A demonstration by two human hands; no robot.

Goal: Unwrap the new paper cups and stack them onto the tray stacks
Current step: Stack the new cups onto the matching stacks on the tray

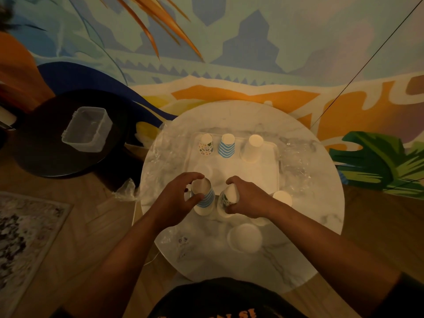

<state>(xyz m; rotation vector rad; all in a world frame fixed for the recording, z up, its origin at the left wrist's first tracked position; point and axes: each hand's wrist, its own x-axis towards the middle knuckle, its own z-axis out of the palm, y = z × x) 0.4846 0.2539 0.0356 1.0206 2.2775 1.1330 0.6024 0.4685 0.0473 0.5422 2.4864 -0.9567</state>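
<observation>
On the round marble table [309,249] lies a white tray [263,177]. At its far edge stand three upside-down cup stacks: a patterned one [205,144], a blue-striped one [226,146] and a plain white one [251,149]. My left hand [176,203] grips an upside-down blue-striped cup stack [205,200] near the tray's front edge. Beside it, my right hand [247,198] grips an upside-down patterned cup stack [227,200]. A plain white cup stack [245,237] stands on the table in front of me, and another white cup [282,198] shows behind my right wrist.
Crumpled clear plastic wrap lies right of the tray [296,161], on the table's left side [165,152] and over its left edge [125,190]. A dark round side table [46,157] at the left holds a clear plastic box [87,129]. A painted wall stands behind.
</observation>
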